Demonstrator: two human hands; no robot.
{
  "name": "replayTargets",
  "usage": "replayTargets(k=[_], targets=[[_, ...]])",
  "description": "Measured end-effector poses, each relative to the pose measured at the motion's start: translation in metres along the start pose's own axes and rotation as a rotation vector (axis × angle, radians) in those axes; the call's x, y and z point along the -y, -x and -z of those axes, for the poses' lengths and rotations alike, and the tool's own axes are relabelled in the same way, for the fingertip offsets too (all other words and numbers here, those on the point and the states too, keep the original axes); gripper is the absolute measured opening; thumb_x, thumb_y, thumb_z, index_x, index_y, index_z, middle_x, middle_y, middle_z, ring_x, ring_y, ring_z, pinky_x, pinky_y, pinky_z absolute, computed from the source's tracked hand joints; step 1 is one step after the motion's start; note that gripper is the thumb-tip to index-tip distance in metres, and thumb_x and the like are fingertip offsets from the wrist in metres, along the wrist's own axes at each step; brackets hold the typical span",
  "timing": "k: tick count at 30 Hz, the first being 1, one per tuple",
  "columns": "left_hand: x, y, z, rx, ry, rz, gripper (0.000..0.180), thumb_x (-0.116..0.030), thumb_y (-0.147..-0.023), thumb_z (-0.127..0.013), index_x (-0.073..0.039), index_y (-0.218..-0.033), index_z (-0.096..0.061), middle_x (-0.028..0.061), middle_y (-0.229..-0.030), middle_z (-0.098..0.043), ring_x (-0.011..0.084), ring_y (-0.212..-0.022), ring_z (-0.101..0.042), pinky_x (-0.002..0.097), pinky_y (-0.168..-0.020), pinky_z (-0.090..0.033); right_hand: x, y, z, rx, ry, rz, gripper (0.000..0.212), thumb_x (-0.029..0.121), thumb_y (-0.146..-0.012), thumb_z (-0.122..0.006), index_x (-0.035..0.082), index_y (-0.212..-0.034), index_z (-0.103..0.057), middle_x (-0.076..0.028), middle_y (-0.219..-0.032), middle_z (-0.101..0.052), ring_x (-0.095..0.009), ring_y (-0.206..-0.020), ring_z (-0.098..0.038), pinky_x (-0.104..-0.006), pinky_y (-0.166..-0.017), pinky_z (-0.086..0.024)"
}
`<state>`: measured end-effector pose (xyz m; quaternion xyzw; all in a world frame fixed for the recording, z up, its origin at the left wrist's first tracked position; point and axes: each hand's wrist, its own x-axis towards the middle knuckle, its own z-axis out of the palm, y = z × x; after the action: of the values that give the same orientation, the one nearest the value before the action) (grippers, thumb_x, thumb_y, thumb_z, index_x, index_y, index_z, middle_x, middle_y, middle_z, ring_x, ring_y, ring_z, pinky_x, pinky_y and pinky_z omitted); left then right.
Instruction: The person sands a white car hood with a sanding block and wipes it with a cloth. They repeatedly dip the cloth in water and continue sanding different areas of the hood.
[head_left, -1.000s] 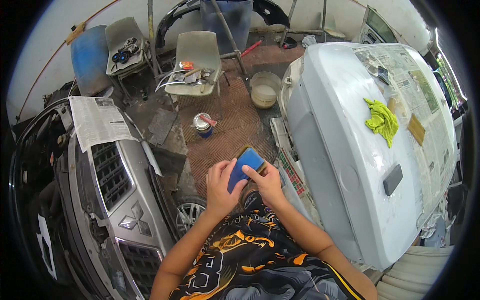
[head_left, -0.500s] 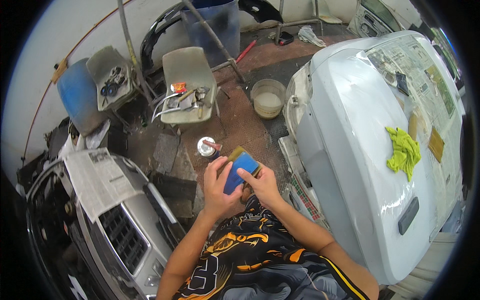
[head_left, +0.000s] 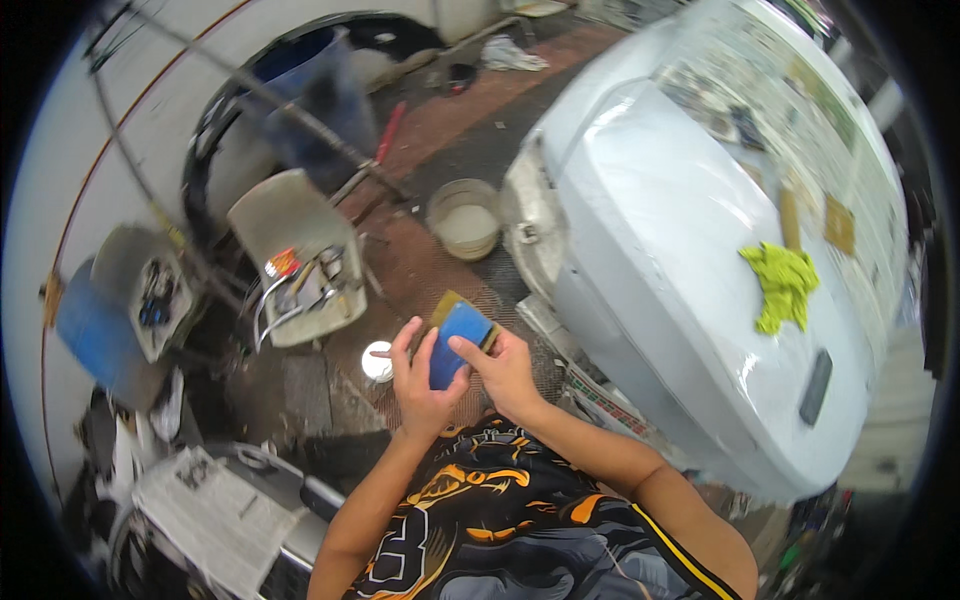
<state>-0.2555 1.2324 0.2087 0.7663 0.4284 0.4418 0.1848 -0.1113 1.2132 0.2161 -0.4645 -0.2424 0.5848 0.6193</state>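
A blue sanding block (head_left: 463, 335) is held up in front of my body, between my two hands. Behind it a yellow-brown sheet (head_left: 446, 306), which looks like sandpaper, shows past its upper and right edges. My left hand (head_left: 422, 388) grips the block's left and lower side, its index finger raised near the upper edge. With the thumb pressed on the blue face, my right hand (head_left: 507, 372) clasps the right edge; its other fingers are partly hidden behind. Both hands are apart from the pale car body beside me.
A pale car body (head_left: 650, 215) fills the right side, bearing a lime-green cloth (head_left: 782, 285) and a dark grey block (head_left: 816, 387). Ahead stand a bucket (head_left: 466, 225) of cloudy liquid and a chair (head_left: 262, 222) loaded with tools. A tin (head_left: 377, 362) and a newspaper-covered car part (head_left: 215, 515) lie left.
My view has turned, so the car, bucket and chairs appear shifted left and tilted. Both hands keep nearly the same hold on the sanding block.
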Motion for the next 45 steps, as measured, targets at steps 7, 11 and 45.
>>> replayTargets(k=[7,11,45], targets=[[0.034,-0.054,-0.004,0.370,0.842,0.292,0.095,-0.006,-0.082,-0.082,-0.004,-0.160,-0.028,0.0222,-0.152,-0.045,0.0347,-0.139,-0.050,0.0456,-0.119,-0.040,-0.003,-0.018,0.018,-0.107,0.315,0.281,0.038,0.026,-0.093,-0.083,-0.001,-0.117,-0.069,-0.003,-0.101,-0.074,-0.009,-0.092,-0.065,-0.0302,-0.083,-0.055],[0.079,-0.104,0.003,0.868,0.852,0.369,0.085,-0.009,-0.099,-0.067,-0.006,-0.168,-0.017,0.0238,-0.157,-0.047,0.0282,-0.139,-0.052,0.0426,-0.116,-0.042,0.021,-0.001,0.002,-0.096,0.136,0.265,0.036,0.017,-0.096,-0.080,0.000,-0.124,-0.065,-0.003,-0.111,-0.072,-0.010,-0.102,-0.065,-0.0304,-0.091,-0.054],[0.329,-0.070,0.006,0.407,0.800,1.152,0.069,-0.027,-0.096,-0.060,-0.019,-0.162,-0.040,0.0133,-0.096,-0.067,0.0275,-0.071,-0.069,0.0389,-0.061,-0.059,0.266,0.055,0.295,-1.278,1.666,0.418,0.088,0.062,-0.088,-0.077,0.017,-0.157,-0.049,-0.033,-0.165,-0.032,-0.053,-0.146,-0.039,-0.0565,-0.118,-0.036]])
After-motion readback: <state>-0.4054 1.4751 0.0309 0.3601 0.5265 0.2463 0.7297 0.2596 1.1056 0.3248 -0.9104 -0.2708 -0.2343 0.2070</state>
